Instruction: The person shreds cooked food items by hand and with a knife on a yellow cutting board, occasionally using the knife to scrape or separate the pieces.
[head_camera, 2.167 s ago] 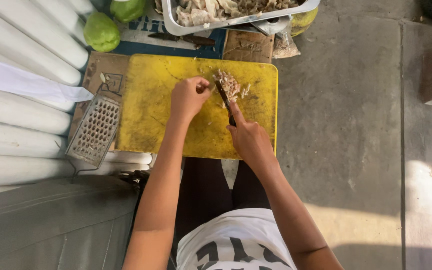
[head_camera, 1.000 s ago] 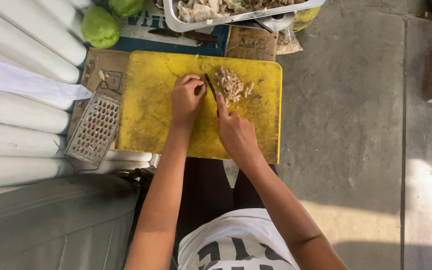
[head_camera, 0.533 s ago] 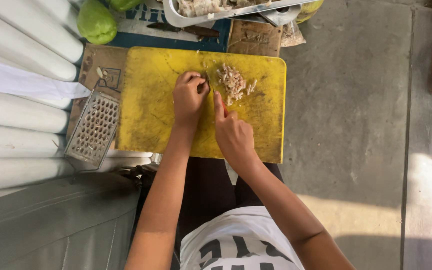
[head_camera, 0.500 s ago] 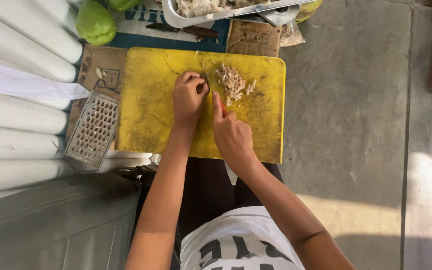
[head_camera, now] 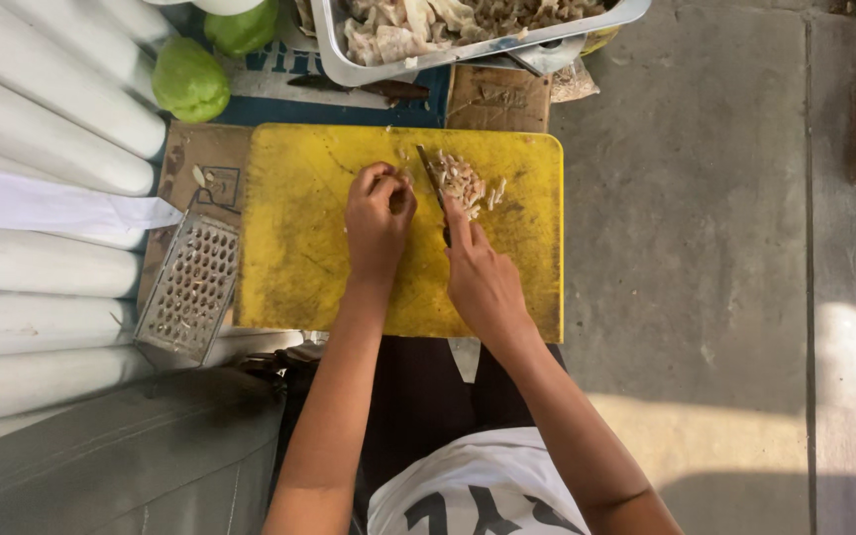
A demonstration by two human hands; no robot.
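Right hand (head_camera: 482,282) grips a knife (head_camera: 432,183) by its handle, forefinger laid along the spine, blade tip pointing away across the yellow cutting board (head_camera: 299,248). Left hand (head_camera: 376,220) is curled tight, fingertips pinching down a small piece at the blade's left side; the piece itself is mostly hidden under the fingers. Pile of chopped pale bits (head_camera: 466,183) sits just right of the blade, near the board's far edge.

The bits look soft, light and probably damp, likely slippery, so they need pinning from above with knuckles tucked back from the edge.

Metal tray (head_camera: 334,54) of pale cut pieces beyond the board. Flat metal grater (head_camera: 188,287) touching the board's left edge. Green fruit (head_camera: 190,79) at far left, near white corrugated sheeting (head_camera: 42,129).
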